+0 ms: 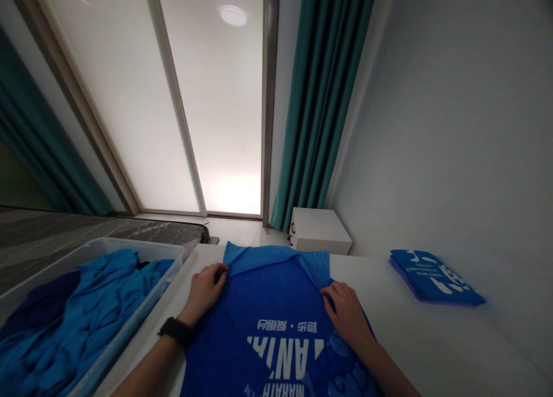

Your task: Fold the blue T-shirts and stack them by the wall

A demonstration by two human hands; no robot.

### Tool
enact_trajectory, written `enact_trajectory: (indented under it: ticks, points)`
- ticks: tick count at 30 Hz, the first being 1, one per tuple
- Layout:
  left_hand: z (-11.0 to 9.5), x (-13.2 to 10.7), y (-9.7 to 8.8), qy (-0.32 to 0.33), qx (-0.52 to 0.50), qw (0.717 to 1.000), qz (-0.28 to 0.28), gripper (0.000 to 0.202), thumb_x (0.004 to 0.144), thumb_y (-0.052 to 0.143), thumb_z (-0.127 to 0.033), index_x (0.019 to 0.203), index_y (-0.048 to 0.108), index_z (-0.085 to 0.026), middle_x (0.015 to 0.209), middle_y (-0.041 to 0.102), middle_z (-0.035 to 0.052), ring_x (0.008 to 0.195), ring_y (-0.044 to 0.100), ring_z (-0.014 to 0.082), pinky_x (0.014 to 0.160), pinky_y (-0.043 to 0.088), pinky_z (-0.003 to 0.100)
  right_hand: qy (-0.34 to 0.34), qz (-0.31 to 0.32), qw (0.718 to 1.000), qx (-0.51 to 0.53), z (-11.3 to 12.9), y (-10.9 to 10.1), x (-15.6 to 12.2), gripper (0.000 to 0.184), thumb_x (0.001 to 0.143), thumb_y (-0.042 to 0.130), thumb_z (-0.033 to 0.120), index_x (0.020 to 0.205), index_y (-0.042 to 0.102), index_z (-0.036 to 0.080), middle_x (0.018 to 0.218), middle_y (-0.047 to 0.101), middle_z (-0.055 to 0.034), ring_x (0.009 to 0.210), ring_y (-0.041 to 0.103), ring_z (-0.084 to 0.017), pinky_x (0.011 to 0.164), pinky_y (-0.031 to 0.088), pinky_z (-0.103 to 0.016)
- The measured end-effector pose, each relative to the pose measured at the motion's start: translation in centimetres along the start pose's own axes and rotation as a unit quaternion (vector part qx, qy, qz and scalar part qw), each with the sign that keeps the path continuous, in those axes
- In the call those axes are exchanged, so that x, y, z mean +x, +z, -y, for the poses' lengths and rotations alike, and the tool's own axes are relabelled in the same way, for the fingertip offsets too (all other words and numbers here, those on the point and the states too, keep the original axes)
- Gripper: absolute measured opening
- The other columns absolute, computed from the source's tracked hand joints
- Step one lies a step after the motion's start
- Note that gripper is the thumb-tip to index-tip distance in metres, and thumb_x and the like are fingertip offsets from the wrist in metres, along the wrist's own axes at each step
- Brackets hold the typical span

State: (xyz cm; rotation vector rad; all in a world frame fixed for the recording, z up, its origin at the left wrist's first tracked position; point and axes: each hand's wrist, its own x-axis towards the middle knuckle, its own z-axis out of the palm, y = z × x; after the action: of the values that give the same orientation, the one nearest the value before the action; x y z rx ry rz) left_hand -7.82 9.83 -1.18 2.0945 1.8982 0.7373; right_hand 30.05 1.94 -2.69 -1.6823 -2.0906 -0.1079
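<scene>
A blue T-shirt (276,305) with white lettering lies spread on the white table, its print upside down to me. Along its far end a lighter blue strip of cloth is folded over. My left hand (206,287), with a black watch on the wrist, pinches the shirt's far left edge. On the right side, my right hand (343,310) has its fingers closed on the edge of the folded part. The near end of the shirt runs out of view at the bottom.
On the left stands a clear plastic bin (142,322) with crumpled blue clothes (103,305). Several folded blue garments (436,277) are stacked at the right, by the wall. Beyond the white table (415,339) are a white cabinet (322,227), a teal curtain (326,97) and frosted sliding doors (216,109).
</scene>
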Motion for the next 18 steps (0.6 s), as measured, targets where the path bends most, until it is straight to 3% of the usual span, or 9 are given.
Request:
enact_trajectory:
  ticks: [6,12,15,18]
  points:
    - [0.1,-0.2,0.2,-0.015,-0.029,0.999,-0.011,0.018,0.087,0.050,-0.025,0.101,0.061,-0.022,0.090,0.070,0.0033,0.087,0.064,0.0219,0.081,0.043,0.034,-0.042,-0.021,0.999,-0.012,1.2,0.2,0.0,0.024,0.091,0.045,0.025,0.100,0.067,0.023,0.107,0.063,-0.0112,0.105,0.056,-0.029,0.096,0.042,-0.048]
    - [-0.5,-0.5,-0.2,-0.019,-0.014,1.000,-0.001,0.015,0.088,0.050,-0.024,0.095,0.064,-0.022,0.090,0.071,0.0034,0.089,0.064,0.0229,0.083,0.039,0.036,-0.166,0.048,0.983,0.060,7.9,1.2,4.1,0.037,0.092,0.043,0.019,0.124,0.060,0.024,0.126,0.061,-0.0084,0.120,0.053,-0.026,0.106,0.039,-0.047]
    - [-0.7,-0.6,-0.4,-0.024,-0.015,1.000,-0.002,0.014,0.089,0.050,-0.023,0.093,0.064,-0.022,0.090,0.071,0.0034,0.090,0.063,0.0230,0.082,0.038,0.036,-0.187,0.068,0.977,0.079,11.1,2.5,6.9,0.043,0.091,0.044,0.017,0.132,0.055,0.021,0.135,0.057,-0.0089,0.127,0.049,-0.025,0.109,0.038,-0.046]
    - [-0.6,-0.6,-0.4,-0.019,-0.030,0.999,-0.015,0.013,0.088,0.051,-0.022,0.091,0.064,-0.021,0.086,0.071,0.0031,0.088,0.063,0.0222,0.080,0.038,0.034,-0.188,0.072,0.976,0.084,12.9,4.2,8.6,0.046,0.092,0.045,0.019,0.137,0.051,0.019,0.142,0.052,-0.0101,0.133,0.044,-0.025,0.112,0.036,-0.046]
